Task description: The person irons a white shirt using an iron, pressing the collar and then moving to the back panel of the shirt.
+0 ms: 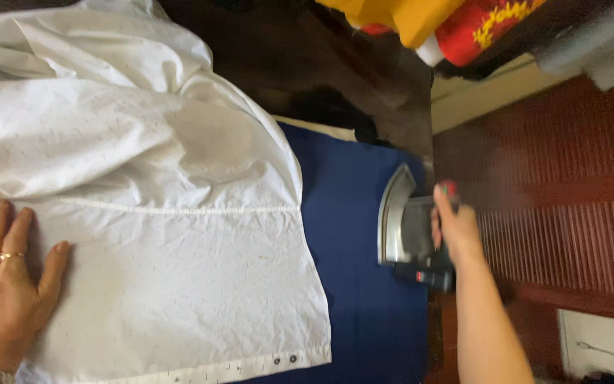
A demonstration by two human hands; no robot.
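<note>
A white garment [151, 213] with a stitched seam and small dark buttons along its near edge lies spread on a dark blue ironing surface [364, 235]. My left hand [5, 281], with rings on two fingers, lies flat on the cloth at the left, fingers apart. My right hand [453, 227] is closed around the handle of a clothes iron [406, 227] standing on its end at the blue surface's right edge, its metal soleplate facing the garment. The iron is apart from the cloth.
Dark clothing [321, 85] is heaped beyond the blue surface. Yellow and red fabric [449, 25] lies at the top right. A dark red ribbed floor or panel [563, 192] fills the right side.
</note>
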